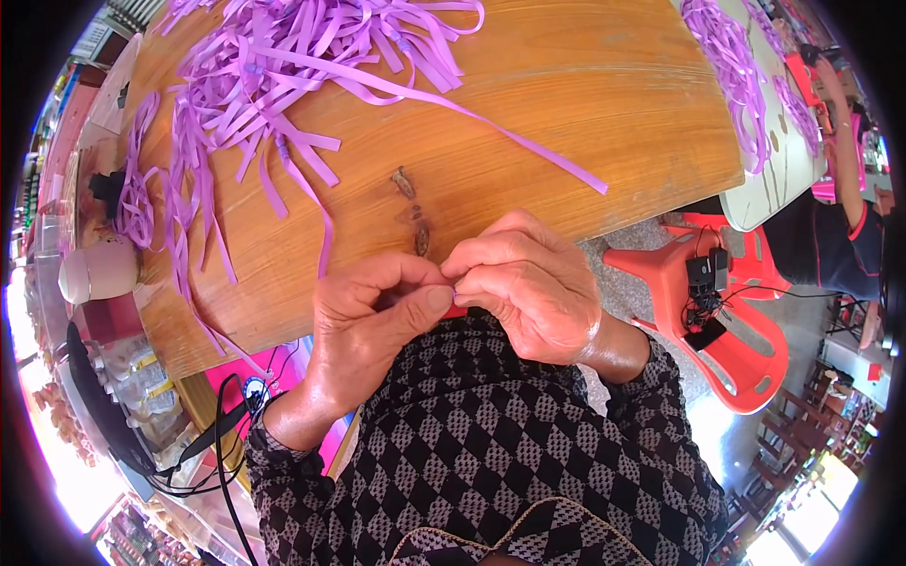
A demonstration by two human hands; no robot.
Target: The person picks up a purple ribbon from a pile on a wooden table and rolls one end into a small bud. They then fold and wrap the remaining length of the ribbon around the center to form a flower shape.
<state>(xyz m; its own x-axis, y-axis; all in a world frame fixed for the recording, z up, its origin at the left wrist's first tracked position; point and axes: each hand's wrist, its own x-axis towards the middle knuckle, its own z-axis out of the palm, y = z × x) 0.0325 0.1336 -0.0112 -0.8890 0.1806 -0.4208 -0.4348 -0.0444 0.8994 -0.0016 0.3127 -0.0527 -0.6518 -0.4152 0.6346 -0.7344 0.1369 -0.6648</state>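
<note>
We look down on two bare hands brought together just past the near edge of a wooden table (585,104). The left hand (368,307) has its thumb and forefinger pressed together at the tips, the other fingers curled behind them. The right hand (528,292) meets it there, thumb and forefinger pinching, its remaining fingers bent in beside them. Between the fingertips we make out a tiny purple bit (457,291); the rest of it is hidden, so we cannot tell its shape. Both hands are in front of a checkered top (491,424).

Past the hands, a heap of purple ribbons (293,57) lies on the far left part of the table, some trailing toward the near edge. One long ribbon (528,146) reaches out to the right. We see more ribbons (722,66) on a white table (779,193) beside the wooden one.

To the right, a red chair (755,354) stands on the floor, with black devices (706,274) and cables on its seat. Near it we see another person's arm (843,141) and dark shirt (816,245). At our left, a pale container (99,269) sits by the table's edge.
</note>
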